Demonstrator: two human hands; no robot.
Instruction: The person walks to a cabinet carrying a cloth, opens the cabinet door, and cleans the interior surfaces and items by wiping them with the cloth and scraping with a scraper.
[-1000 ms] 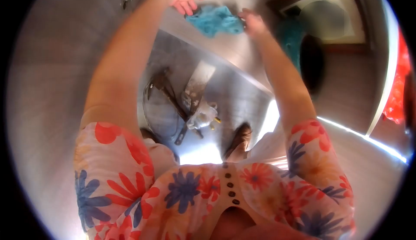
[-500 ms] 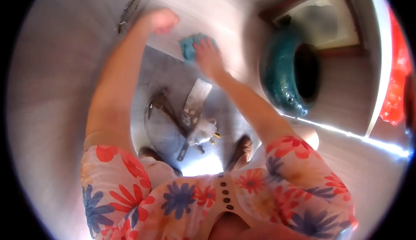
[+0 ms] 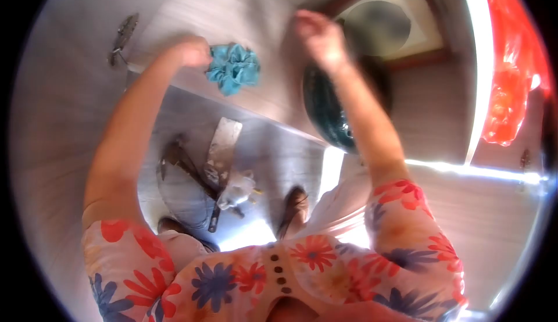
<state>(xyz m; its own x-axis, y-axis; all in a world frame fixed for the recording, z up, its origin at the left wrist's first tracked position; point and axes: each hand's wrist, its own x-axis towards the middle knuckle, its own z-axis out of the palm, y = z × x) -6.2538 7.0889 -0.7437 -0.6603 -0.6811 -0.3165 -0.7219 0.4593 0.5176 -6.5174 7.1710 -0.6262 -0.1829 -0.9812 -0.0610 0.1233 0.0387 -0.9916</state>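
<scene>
A crumpled turquoise cloth (image 3: 233, 69) lies against the pale shelf surface (image 3: 168, 22). My left hand (image 3: 193, 52) is closed at the cloth's left edge, its fingertips partly hidden. My right hand (image 3: 323, 38) is raised away from the cloth, fingers loosely apart and smeared by motion, with nothing seen in it. Behind my right wrist and forearm stands a dark teal glazed vase (image 3: 325, 110), partly covered by the arm. A framed picture (image 3: 415, 43) with a brown frame leans behind the vase.
Below the shelf edge are a hammer (image 3: 192, 174), a worn flat board (image 3: 225, 142) and a whitish bundle (image 3: 237, 189), near my shoes (image 3: 294, 208). A metal fitting (image 3: 123, 38) is on the left panel. Red plastic (image 3: 505, 101) hangs at the right.
My right hand has let go of the cloth and moved right, up near the vase and picture. My left hand has come down to the cloth's edge. The view has shifted to the right.
</scene>
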